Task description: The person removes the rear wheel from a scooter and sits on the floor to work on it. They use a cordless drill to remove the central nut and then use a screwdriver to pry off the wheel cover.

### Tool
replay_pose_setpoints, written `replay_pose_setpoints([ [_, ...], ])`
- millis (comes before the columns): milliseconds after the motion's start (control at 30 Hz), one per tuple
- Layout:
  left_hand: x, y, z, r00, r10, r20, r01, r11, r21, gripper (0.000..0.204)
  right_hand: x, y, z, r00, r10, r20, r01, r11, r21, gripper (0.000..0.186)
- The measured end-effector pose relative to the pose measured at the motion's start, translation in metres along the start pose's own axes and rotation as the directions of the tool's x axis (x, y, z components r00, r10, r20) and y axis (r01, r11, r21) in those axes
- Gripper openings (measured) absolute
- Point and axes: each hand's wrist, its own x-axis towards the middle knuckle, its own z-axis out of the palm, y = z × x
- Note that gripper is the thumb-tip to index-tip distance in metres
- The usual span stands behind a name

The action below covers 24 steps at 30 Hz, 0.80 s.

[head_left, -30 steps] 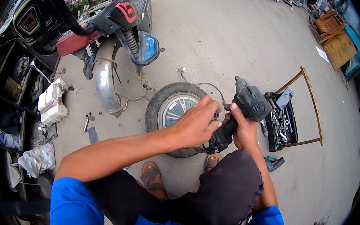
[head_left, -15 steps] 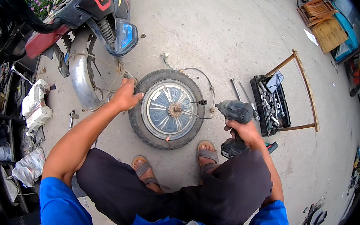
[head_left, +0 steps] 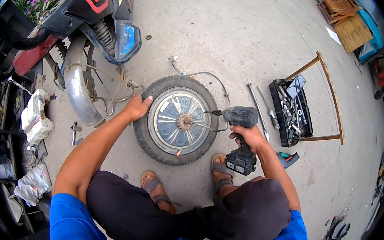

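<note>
A wheel (head_left: 171, 141) with a black tyre and a silver hub lies flat on the concrete before my feet. At its left edge, my left hand (head_left: 136, 108) holds the tyre, thumb on top and the other fingers mostly hidden. My right hand (head_left: 249, 138) is wrapped round the grip of a black cordless drill (head_left: 240, 117). The drill points left, its slim bit over the right side of the hub; whether the tip touches cannot be made out. From the hub's axle (head_left: 185, 121) a cable (head_left: 218, 79) loops round the wheel's far right side.
A black toolbox (head_left: 283, 125) full of sockets and wrenches sits at right, beside a wooden frame (head_left: 329, 91). Long metal tools (head_left: 257, 110) lie left of it. An electric scooter (head_left: 91, 11) with a bare rear fender (head_left: 79, 91) stands at far left, above cluttered shelves.
The drill has moved left, so its bit now reaches over the hub. My left thumb has come onto the tyre's edge. The whole view has shifted slightly.
</note>
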Motion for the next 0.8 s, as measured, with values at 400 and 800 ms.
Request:
replay_pose_setpoints([
  [400,0.007,-0.005,0.01,0.995,0.057,-0.082,-0.067,0.99,-0.128,0.07,0.019,-0.018,-0.018,0.992,-0.074,0.098,0.106,0.924,-0.368,0.034],
  [800,0.01,-0.008,0.019,0.963,0.127,-0.238,-0.164,0.976,-0.141,0.061,0.032,-0.046,-0.023,0.969,-0.168,0.179,0.242,0.781,-0.576,0.046],
])
